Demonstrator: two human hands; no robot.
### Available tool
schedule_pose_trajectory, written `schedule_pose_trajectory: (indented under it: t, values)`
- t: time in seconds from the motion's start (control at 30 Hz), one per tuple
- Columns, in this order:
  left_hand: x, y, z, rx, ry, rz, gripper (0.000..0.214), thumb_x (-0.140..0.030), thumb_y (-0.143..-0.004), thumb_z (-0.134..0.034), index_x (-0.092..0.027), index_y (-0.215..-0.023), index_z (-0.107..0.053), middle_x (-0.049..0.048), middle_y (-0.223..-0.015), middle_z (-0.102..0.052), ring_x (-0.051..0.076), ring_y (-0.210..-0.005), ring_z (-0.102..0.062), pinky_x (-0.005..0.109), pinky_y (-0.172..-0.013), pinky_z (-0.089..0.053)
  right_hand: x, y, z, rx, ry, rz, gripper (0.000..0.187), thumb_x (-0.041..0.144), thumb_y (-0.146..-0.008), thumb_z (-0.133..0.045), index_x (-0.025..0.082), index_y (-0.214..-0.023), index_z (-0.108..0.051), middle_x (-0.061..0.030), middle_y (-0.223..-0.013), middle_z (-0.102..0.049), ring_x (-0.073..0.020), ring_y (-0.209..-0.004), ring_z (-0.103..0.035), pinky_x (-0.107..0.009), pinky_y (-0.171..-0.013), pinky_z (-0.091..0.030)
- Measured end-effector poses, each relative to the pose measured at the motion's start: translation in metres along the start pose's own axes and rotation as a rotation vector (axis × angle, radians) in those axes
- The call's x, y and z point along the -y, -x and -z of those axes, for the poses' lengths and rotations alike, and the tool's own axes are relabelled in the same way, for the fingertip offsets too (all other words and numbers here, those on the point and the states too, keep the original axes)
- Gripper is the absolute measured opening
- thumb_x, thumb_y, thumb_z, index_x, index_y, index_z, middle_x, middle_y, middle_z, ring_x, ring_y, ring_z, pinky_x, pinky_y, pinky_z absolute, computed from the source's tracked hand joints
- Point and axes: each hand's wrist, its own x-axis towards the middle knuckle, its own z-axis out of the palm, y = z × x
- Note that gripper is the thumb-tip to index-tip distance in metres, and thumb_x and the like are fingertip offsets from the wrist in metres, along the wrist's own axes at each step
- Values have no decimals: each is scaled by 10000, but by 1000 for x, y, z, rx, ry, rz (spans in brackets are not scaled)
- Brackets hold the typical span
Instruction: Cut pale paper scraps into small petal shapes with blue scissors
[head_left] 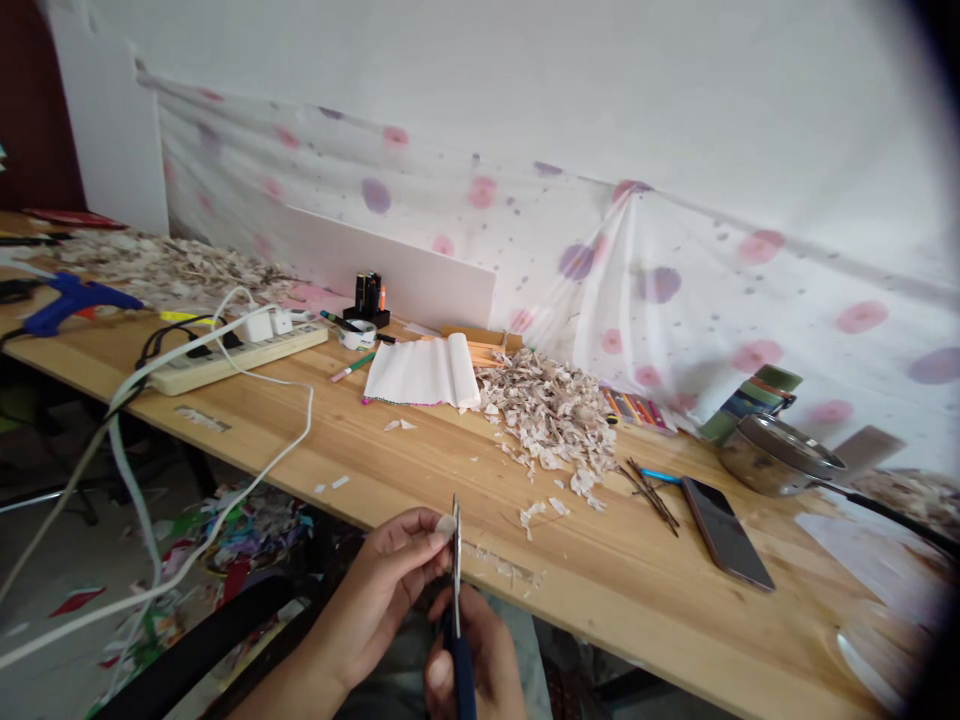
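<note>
My left hand (386, 575) is at the table's front edge, thumb and fingers pinched on a small pale flake (446, 524) whose kind I cannot make out. Right beside it, my right hand (491, 655) is wrapped round the dark blue handles of a pair of scissors (457, 565). The scissors' blades point up and away from me, close against the left fingertips. Beyond the hands, thin pale flakes form a loose pile (559, 405) on the wooden table (420, 460). More bits (502, 568) are scattered near the front edge.
A white paper roll (420, 372), a tape roll (358, 334) and a pen holder (369, 300) stand behind. Leftward are a power strip (240, 355) with trailing cables and a blue glue gun (75, 300). To the right lie twigs (651, 497), a phone (726, 532) and a metal pan (776, 455).
</note>
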Motion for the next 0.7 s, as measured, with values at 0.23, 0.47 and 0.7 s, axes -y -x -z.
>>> schedule_pose_trajectory:
  t: [0.23,0.47,0.7]
  values:
    - [-1,0,-1,-28,22,12,141,-203,-685,-748,-168,-741,-624,3,-607,-591,129,-552,-524,199,-429,-429,5,1,-1,-62,86,3,603,797,-666,-526,230,-874,-537,59,-559,-423,-86,-387,-361,-185,-328,-274]
    - [1,0,-2,2,39,6,120,-212,-710,-740,-164,-739,-634,-13,-585,-559,110,-530,-484,206,-453,-416,9,-4,-1,65,53,-42,605,793,-681,-514,232,-901,-469,79,-495,-416,-84,-353,-345,-181,-332,-258]
    - [-2,-14,1,23,33,19,63,-160,-727,-727,-152,-728,-665,-12,-606,-566,110,-620,-527,225,-662,-464,14,-14,23,-178,168,61,514,735,-766,-455,233,-873,-461,104,-427,-347,-92,-325,-304,-193,-332,-210]
